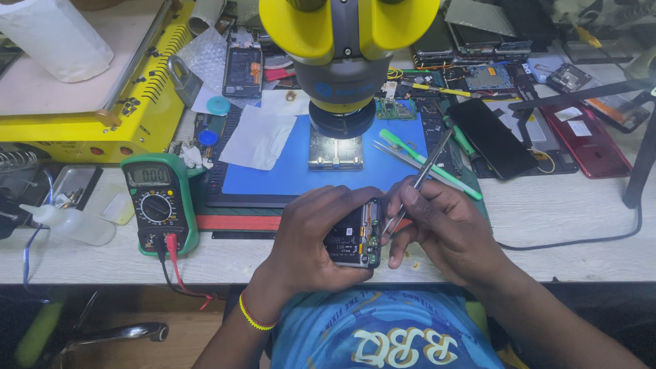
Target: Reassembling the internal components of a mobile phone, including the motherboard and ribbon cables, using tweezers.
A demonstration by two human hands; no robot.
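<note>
At near bench edge, left hand (311, 236) fingers wrapped round opened phone (355, 234); right hand (437, 222) pinching tweezers (418, 179), tips at phone's right edge. Multimeter (158, 201) sits left.

We wear a blue T-shirt (383, 335) with a large white design outlined in yellow across the chest and a line of small yellow print curving above it. The sleeves are short, so both our forearms are bare from the elbow down. On our left wrist, just below our left hand (311, 239), sits a thin band (254, 318) of yellow and red strands, looped closely round it. Our right hand (444, 225) and its wrist carry no ring, watch or band that we can see.
</note>
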